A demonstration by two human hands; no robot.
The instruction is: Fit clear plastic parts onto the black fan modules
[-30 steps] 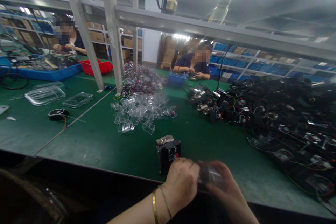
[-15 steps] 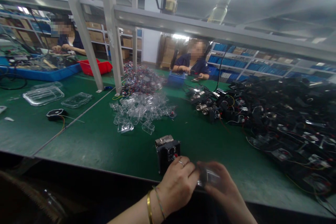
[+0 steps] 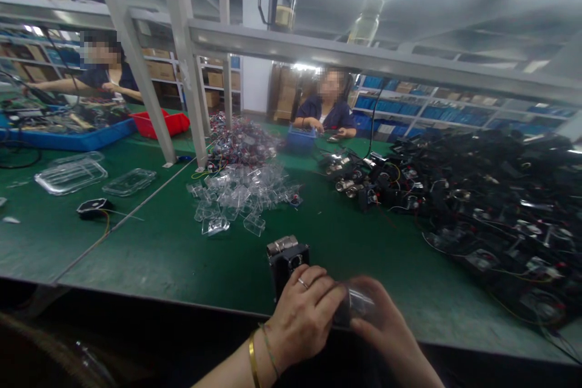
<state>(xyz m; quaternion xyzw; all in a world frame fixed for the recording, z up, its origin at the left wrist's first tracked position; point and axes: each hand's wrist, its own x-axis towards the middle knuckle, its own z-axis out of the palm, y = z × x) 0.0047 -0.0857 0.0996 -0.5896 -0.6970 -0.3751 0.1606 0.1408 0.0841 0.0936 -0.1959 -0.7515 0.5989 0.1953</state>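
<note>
Head view, near edge of the green tabletop (image 3: 173, 254). The left hand (image 3: 302, 315), wearing a ring and wrist bangles, and the right hand (image 3: 386, 330) meet over the tabletop's front edge; both grips are closed on one small clear plastic piece (image 3: 357, 304), held between the fingertips of the two hands and blurred in detail. Just behind the left hand a small black box-shaped component (image 3: 286, 260) with a metallic top stands upright on the tabletop. Farther back lies a heap of clear plastic pieces (image 3: 240, 194), with a pile of wired parts (image 3: 243, 139) behind it. A large mass of black wired assemblies (image 3: 491, 206) fills the right side. At the far side two other people sit working, one by a blue bin (image 3: 300, 138).
</note>
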